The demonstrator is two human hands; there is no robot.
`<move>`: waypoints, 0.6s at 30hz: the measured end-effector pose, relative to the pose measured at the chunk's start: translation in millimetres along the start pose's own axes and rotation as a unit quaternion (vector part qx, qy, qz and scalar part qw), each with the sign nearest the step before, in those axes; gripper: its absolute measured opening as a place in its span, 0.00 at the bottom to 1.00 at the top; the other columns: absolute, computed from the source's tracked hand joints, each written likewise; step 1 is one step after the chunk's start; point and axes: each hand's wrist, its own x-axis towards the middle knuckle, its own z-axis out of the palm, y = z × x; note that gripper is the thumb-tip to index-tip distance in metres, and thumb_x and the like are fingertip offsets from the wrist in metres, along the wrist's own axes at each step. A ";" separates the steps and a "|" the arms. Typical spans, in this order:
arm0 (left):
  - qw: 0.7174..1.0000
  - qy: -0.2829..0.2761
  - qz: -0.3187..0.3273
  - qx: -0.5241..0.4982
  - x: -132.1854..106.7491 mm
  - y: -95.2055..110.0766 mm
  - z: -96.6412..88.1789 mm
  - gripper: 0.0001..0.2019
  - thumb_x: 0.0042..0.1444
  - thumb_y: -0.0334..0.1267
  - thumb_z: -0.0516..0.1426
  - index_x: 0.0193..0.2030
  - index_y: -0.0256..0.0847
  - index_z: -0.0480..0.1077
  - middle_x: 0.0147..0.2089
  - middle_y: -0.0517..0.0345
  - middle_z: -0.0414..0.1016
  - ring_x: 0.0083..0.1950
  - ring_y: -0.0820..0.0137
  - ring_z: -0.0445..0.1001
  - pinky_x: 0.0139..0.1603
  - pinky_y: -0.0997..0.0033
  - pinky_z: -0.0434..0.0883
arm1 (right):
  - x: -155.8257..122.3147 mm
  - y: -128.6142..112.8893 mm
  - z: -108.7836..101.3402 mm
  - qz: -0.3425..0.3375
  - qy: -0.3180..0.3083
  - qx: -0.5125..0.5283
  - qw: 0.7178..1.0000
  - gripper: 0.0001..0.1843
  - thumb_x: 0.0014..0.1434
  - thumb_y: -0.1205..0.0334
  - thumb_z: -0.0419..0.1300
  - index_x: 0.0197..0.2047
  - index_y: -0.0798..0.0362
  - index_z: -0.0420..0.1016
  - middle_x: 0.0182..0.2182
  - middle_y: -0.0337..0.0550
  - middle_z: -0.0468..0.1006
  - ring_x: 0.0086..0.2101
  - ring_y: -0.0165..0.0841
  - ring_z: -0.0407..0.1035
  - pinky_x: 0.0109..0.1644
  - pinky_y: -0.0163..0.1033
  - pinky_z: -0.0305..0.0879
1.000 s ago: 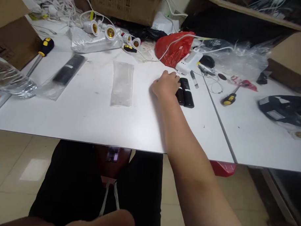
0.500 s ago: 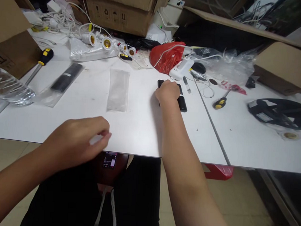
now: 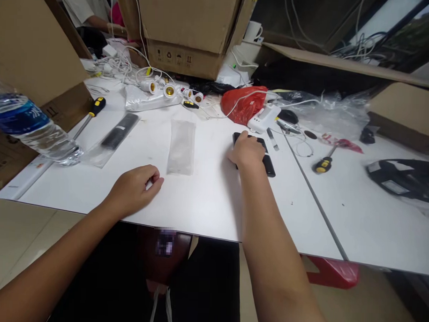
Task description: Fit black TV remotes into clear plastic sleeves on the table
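Note:
My right hand (image 3: 248, 150) lies over a black flat rectangular device (image 3: 269, 166) on the white table. Its fingers are bent round the upper part, and they hide much of it. A pale label strip shows at the device's side; its exact kind I cannot make out. Near the table's front edge rests my left hand (image 3: 138, 189), its fingers curled in loosely with nothing visible in them. Just beyond that hand lies a clear, flat plastic sleeve (image 3: 181, 148). Farther left, a black rectangular item (image 3: 120, 132) sits partly inside another clear sleeve.
A water bottle (image 3: 39, 129) leans at the left by a screwdriver (image 3: 91, 114) and a cardboard box (image 3: 39, 42). Lamp sockets (image 3: 169, 91), a red bag (image 3: 243, 103) and a white power strip (image 3: 264, 118) line the back. Another screwdriver (image 3: 323, 165) lies right. A person's arm (image 3: 103, 24) shows behind.
The view has tilted up, so things sit lower in the picture. My left hand has moved forward over the table. My right hand stays on the black device.

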 end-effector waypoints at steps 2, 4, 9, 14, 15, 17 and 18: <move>1.000 0.001 -0.003 -0.008 -0.2 -1.5 0.0 0.11 0.67 0.44 0.53 0.33 0.43 0.65 0.29 0.62 0.67 0.30 0.68 0.65 0.34 0.67 0.60 | -0.4 -1.8 2.0 0.002 0.003 0.006 1.000 0.40 0.53 0.67 0.66 0.67 0.62 0.61 0.57 0.71 0.71 0.54 0.59 0.70 0.50 0.53 0.69; 1.000 0.001 -0.010 -0.015 -0.4 -2.8 0.3 0.12 0.66 0.45 0.54 0.33 0.43 0.65 0.29 0.62 0.67 0.30 0.69 0.65 0.34 0.67 0.60 | -0.9 -3.9 3.7 0.016 -0.004 0.009 1.000 0.43 0.53 0.67 0.66 0.70 0.61 0.58 0.59 0.72 0.68 0.56 0.60 0.68 0.49 0.53 0.70; 0.999 0.000 -0.019 -0.026 0.1 -3.4 0.4 0.12 0.66 0.45 0.54 0.32 0.43 0.65 0.28 0.63 0.68 0.30 0.69 0.66 0.34 0.67 0.60 | -5.2 -8.3 2.8 0.011 -0.045 0.006 0.999 0.51 0.54 0.67 0.65 0.76 0.61 0.48 0.63 0.73 0.64 0.60 0.61 0.63 0.51 0.56 0.70; 0.999 0.003 -0.025 -0.029 0.5 -2.2 -0.1 0.12 0.66 0.45 0.55 0.32 0.43 0.65 0.28 0.63 0.67 0.30 0.69 0.66 0.34 0.66 0.60 | -13.2 -11.1 -0.5 -0.059 -0.054 0.017 0.997 0.48 0.60 0.70 0.57 0.78 0.63 0.39 0.62 0.74 0.65 0.58 0.57 0.67 0.54 0.55 0.68; 0.999 0.005 -0.025 -0.029 0.4 -1.8 -0.2 0.12 0.66 0.45 0.55 0.32 0.43 0.66 0.28 0.63 0.67 0.30 0.69 0.66 0.34 0.66 0.60 | -14.9 -12.6 -0.4 -0.078 -0.049 0.029 0.995 0.45 0.61 0.71 0.54 0.78 0.64 0.41 0.61 0.74 0.67 0.57 0.56 0.69 0.54 0.53 0.68; 0.999 0.006 -0.025 -0.029 0.4 -1.8 -0.1 0.12 0.65 0.45 0.55 0.32 0.43 0.66 0.28 0.64 0.67 0.31 0.69 0.66 0.34 0.66 0.60 | -18.0 -16.6 1.2 -0.104 -0.043 0.050 0.992 0.41 0.63 0.71 0.52 0.76 0.65 0.45 0.59 0.73 0.69 0.56 0.55 0.70 0.55 0.53 0.67; 0.999 0.006 -0.026 -0.029 0.5 -2.4 0.1 0.12 0.65 0.45 0.55 0.32 0.43 0.66 0.28 0.64 0.67 0.31 0.69 0.66 0.34 0.66 0.60 | -19.0 -18.7 2.4 -0.110 -0.041 0.059 0.991 0.39 0.63 0.70 0.52 0.76 0.65 0.47 0.59 0.72 0.69 0.56 0.56 0.70 0.55 0.53 0.67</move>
